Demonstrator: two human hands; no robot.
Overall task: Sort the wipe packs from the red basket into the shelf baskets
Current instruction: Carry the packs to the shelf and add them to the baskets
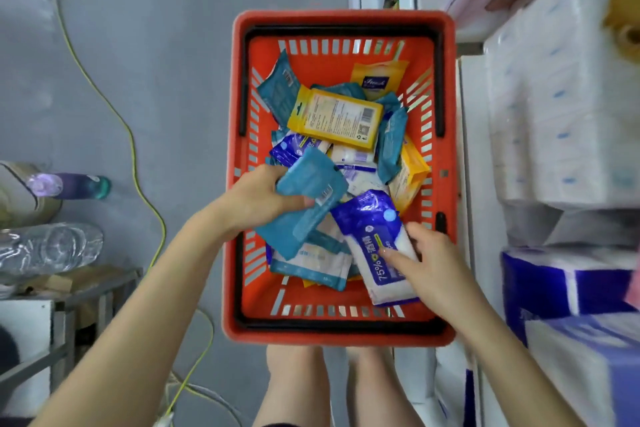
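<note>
Teal pair (308,198), left hand (256,199); blue pack (374,225), right hand (433,258).

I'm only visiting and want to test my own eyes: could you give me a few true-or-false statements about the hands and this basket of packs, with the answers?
1. The left hand holds teal packs. True.
2. The basket is blue. False: it is red.
3. The right hand touches a blue-and-white pack marked 75%. True.
4. The right hand holds the yellow pack with the barcode. False: that pack lies on top of the pile in the basket, and neither hand touches it.
</note>
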